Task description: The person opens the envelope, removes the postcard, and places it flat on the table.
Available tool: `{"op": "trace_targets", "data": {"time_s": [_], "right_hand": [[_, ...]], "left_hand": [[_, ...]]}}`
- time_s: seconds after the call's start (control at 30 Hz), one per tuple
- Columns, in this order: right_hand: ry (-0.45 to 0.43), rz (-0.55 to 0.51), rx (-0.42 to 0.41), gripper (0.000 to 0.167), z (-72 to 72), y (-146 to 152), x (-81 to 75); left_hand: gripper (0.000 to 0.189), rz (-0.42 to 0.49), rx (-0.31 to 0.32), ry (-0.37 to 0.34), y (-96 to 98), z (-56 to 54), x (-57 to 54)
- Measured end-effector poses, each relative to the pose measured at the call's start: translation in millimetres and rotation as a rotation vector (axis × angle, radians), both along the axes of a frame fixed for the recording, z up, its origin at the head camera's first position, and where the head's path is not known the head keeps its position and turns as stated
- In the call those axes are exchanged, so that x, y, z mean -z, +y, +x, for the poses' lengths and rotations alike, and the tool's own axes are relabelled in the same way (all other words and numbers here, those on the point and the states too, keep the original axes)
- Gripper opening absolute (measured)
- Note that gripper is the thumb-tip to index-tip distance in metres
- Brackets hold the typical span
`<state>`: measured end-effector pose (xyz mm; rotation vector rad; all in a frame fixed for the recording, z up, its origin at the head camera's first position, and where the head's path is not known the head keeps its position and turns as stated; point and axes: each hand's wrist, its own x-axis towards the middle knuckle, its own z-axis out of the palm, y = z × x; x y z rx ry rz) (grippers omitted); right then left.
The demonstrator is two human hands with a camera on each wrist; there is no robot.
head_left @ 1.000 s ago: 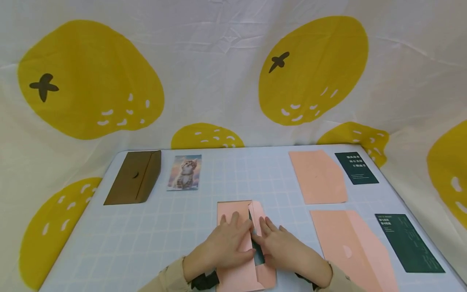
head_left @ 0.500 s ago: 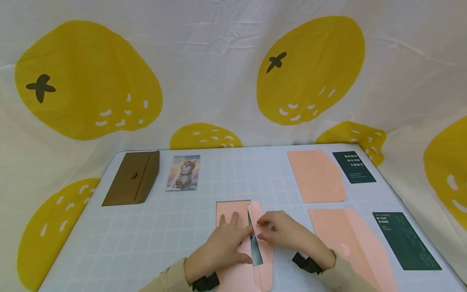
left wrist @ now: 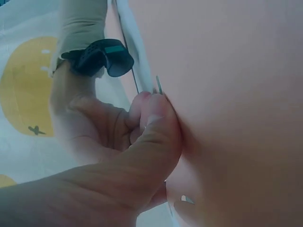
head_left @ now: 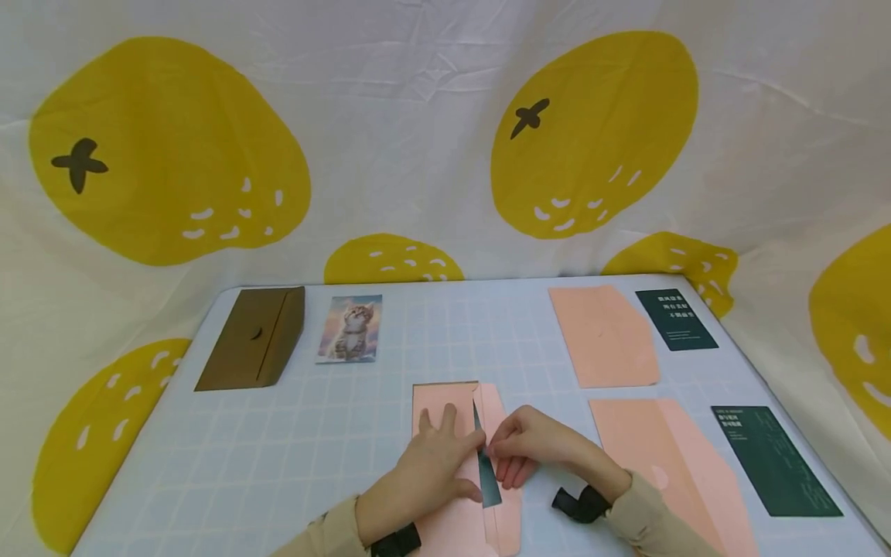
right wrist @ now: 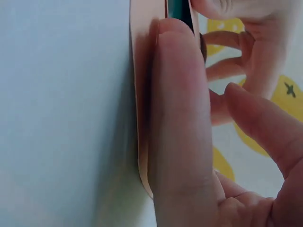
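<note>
A pink envelope (head_left: 452, 534) lies in front of me, its flap (head_left: 506, 522) along the right side. Through the slit between body and flap shows a strip of dark green card (head_left: 490, 489). My left hand (head_left: 431, 468) presses on the envelope body with spread fingers, index and thumb right at the slit's edge. My right hand (head_left: 536, 445) is bent over the flap, its fingertips meeting the left ones at the slit. In the right wrist view one long finger (right wrist: 182, 109) lies along the pink flap edge. I cannot tell whether the right fingertips pinch it.
Two more pink envelopes, the far one (head_left: 605, 340) and the near one (head_left: 668, 464), lie on the right beside two dark green cards (head_left: 675, 329). At the back left are a brown envelope (head_left: 244, 340) and a kitten picture card (head_left: 349, 329).
My right hand first drew back from the flap, uncovering more of the slit, then its fingers curled in toward the left fingertips. The left hand stays on the envelope.
</note>
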<state>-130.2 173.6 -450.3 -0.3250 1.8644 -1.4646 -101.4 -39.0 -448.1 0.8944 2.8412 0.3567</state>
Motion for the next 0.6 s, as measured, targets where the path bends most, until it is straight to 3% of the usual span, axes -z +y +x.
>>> {"op": "trace_targets", "data": {"time_s": [0.3,0.5,0.6], "right_hand": [[-0.038,-0.053,-0.011,0.027,-6.1,6.4,-3.2],[-0.214,-0.21,-0.167,0.045,-14.3,17.1,-6.7],[-0.283,-0.274,-0.205,0.05,-19.2,21.1,-1.8]], "left_hand": [[0.06,0.019,-0.005,0.071,0.6,1.9,-0.9],[0.063,0.016,-0.002,0.087,1.3,2.0,-0.1],[0.065,0.023,-0.016,0.091,1.7,2.8,0.7]]}}
